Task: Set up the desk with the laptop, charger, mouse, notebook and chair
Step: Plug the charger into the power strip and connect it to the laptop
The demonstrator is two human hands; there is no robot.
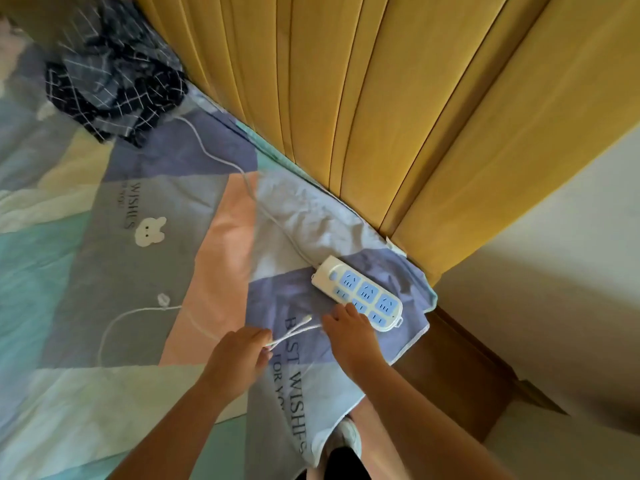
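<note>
Left hand [239,355] pinching the white charging cable [294,329] on the bedsheet [104,237], right hand [349,337] loosely open, fingertips on the power strip [360,292].

I see a bed [104,258] under a patchwork sheet of lilac, pink, teal and grey, butted against a padded mustard-yellow headboard [433,109]. Beside it I make out a brown wooden bed frame [460,368] and a pale wall [571,244] in soft light.
</note>
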